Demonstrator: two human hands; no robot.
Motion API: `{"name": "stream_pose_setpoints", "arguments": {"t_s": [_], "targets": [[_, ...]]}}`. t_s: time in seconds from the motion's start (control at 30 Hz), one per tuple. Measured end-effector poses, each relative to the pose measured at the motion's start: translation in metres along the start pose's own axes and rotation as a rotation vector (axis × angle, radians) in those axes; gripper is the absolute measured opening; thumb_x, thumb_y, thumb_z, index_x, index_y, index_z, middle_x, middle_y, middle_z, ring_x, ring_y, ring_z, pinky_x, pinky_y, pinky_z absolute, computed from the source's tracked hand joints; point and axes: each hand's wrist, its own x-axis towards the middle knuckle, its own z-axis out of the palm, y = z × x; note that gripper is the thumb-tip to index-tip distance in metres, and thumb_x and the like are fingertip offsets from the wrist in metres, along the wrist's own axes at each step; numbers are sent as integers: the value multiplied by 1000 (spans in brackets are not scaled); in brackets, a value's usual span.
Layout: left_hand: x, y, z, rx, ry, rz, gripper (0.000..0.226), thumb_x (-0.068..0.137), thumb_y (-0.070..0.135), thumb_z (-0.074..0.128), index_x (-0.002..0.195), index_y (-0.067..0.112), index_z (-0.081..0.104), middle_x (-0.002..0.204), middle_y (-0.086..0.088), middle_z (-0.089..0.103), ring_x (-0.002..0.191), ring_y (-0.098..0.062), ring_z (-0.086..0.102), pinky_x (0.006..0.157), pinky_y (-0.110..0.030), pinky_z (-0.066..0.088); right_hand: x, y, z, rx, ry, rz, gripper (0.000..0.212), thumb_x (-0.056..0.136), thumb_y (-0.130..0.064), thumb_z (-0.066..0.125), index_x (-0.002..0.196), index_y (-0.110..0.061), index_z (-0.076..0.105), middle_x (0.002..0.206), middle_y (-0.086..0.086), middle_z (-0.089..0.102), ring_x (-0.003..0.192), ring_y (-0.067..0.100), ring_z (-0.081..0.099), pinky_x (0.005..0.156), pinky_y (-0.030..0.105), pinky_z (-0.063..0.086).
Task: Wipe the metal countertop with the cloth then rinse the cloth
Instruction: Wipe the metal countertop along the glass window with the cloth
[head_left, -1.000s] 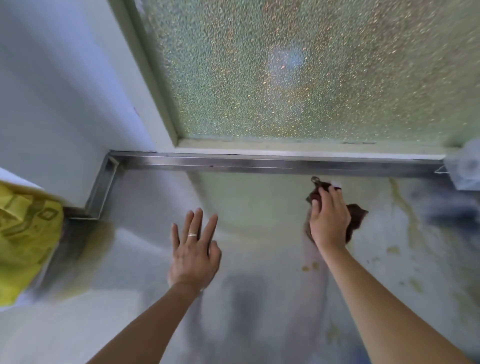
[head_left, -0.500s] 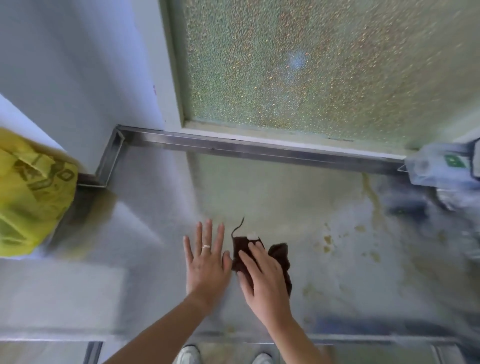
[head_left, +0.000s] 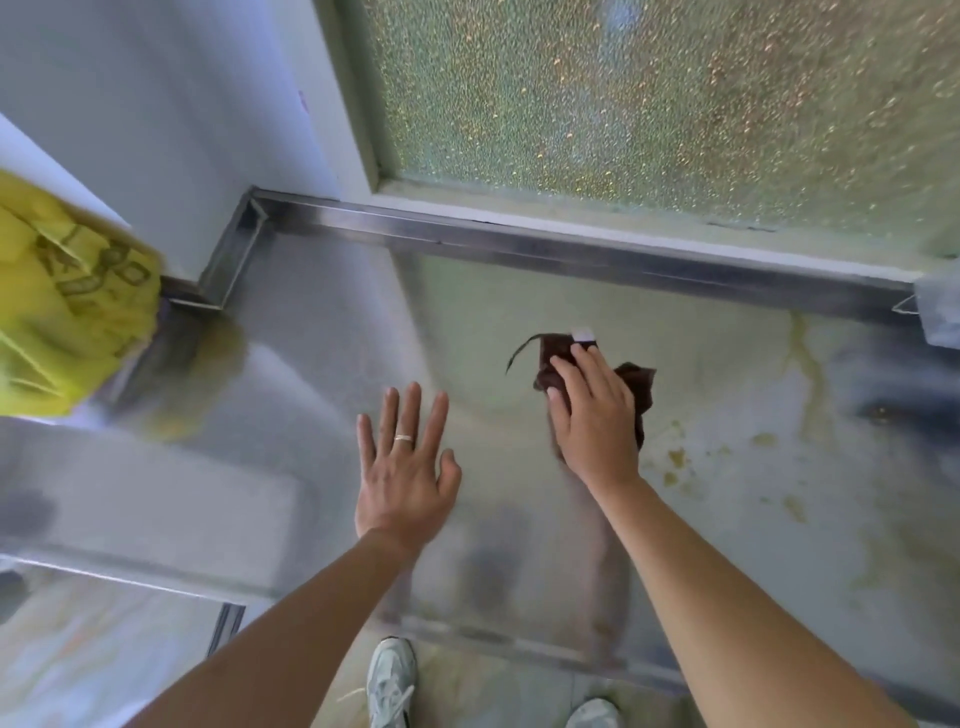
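Note:
A dark brown cloth (head_left: 636, 382) with a white tag and a loose thread lies on the metal countertop (head_left: 519, 312), near its middle. My right hand (head_left: 595, 415) presses down on the cloth with straight fingers and covers most of it. My left hand (head_left: 405, 462) rests flat on the countertop to the left, fingers spread, a ring on one finger, holding nothing. Yellowish stains (head_left: 675, 460) mark the metal just right of the cloth.
A yellow plastic bag (head_left: 67, 312) hangs over the counter's left end. A raised metal rim (head_left: 571, 249) runs along the back under a frosted window (head_left: 649, 104). A clear plastic item (head_left: 937, 312) sits at the far right. My shoes (head_left: 389, 680) show below the front edge.
My right hand slid the cloth from the back rim toward the front beside my left hand, then pushed it away again to the counter's middle. The left hand stayed flat.

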Motion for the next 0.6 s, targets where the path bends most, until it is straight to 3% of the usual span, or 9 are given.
{"name": "stream_pose_setpoints", "arguments": {"t_s": [0.13,0.27,0.4,0.6], "targets": [[1,2,-1,-23,12,-9,69,96,42,33,161,37,11,171,2,6,158,-19,-10,127,-53,-1,20,-3,-8,18,5,119,29,103,-17,53,127,-6,65,139,13,60,128,34,56,96,48,44],[0,1,-4,-51,-4,4,67,95,43,33,160,36,16,171,1,8,158,-21,-6,127,-52,-2,-15,-50,-17,163,52,209,28,104,-14,50,126,-1,62,130,18,62,120,38,57,97,50,48],[-2,-7,-13,-86,-60,72,67,97,42,32,161,35,16,172,-1,4,158,-21,-9,127,-51,-4,-97,-133,-12,300,-33,214,32,102,-16,55,132,-5,62,141,16,57,131,34,55,105,47,46],[-20,-46,-15,53,-57,255,58,108,40,21,162,32,1,171,-2,-3,157,-20,-13,128,-48,1,-168,-208,14,196,-21,300,42,107,-28,45,147,-14,51,156,3,47,148,21,40,114,37,36]]}}
